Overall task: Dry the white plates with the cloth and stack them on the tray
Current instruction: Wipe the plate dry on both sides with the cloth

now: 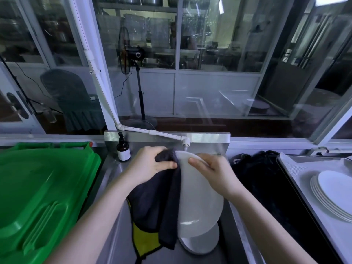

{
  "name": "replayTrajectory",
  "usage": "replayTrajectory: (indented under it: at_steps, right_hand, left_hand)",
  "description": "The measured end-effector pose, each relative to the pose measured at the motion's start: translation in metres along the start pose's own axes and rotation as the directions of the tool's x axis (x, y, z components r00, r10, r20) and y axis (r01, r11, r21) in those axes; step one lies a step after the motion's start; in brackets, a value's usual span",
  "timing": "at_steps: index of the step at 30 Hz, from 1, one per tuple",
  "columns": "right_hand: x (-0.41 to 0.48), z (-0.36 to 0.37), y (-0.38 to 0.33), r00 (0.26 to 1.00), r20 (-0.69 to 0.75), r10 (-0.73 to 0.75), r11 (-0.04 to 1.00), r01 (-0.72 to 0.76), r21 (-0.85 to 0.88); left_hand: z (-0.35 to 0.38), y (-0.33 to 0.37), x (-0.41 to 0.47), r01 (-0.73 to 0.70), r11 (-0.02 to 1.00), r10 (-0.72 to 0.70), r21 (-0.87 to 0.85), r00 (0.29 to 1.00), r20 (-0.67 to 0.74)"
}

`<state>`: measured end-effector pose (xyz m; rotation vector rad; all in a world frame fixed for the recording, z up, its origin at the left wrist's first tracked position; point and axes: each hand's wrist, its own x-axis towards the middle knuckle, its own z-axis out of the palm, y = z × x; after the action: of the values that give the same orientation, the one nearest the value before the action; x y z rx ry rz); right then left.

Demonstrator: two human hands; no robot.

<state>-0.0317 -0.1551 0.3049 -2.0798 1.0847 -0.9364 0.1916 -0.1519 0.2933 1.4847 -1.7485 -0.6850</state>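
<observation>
Plate (200, 202), smooth glossy white; cloth (152, 202), dark nubby

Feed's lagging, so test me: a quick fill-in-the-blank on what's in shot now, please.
The left hand presses the dark ____ on the held plate.
The right hand grips that plate above the steel ____.
Stacked plates sit on the ____ at the right.
Missing: cloth, sink, tray.

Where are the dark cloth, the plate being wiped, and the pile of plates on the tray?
dark cloth (152, 202): head view, its hanging middle.
plate being wiped (200, 202): head view, its bare middle.
pile of plates (333, 185): head view, the top plate.
</observation>
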Motion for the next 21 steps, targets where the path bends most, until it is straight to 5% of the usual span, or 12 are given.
replayTrajectory:
  at_steps: [5,9,13,15,18,21]
  right_hand:
    - [-0.006,0.0,0.008,0.937,-0.288,0.197,0.955,-0.117,0.273]
    - [-0.009,-0.002,0.014,0.967,-0.195,0.164,0.971,-0.123,0.204]
    - [-0.001,-0.001,0.001,0.995,0.078,-0.056,0.994,0.063,-0.091]
    - [0.002,-0.001,-0.001,0.992,0.088,-0.089,0.988,0.099,-0.115]
    - [0.001,-0.009,0.004,0.999,-0.034,0.001,1.0,-0.002,-0.009]
    - [-0.005,0.006,0.003,0.909,-0.369,0.192,0.96,-0.095,0.265]
  left_hand:
    - [0.014,-0.018,-0.021,0.145,0.898,-0.28,-0.416,0.916,-0.286]
    - [0.012,-0.019,-0.022,0.14,0.955,-0.21,-0.263,0.941,-0.264]
    - [0.012,-0.005,-0.013,-0.021,0.999,0.02,-0.049,1.0,-0.014]
    - [0.014,-0.001,-0.01,-0.052,0.998,0.053,-0.025,0.998,0.019]
    - [0.014,-0.008,-0.013,-0.019,0.985,-0.015,-0.17,0.981,-0.194]
    - [0.029,-0.016,-0.022,0.119,0.854,-0.36,-0.507,0.838,-0.409]
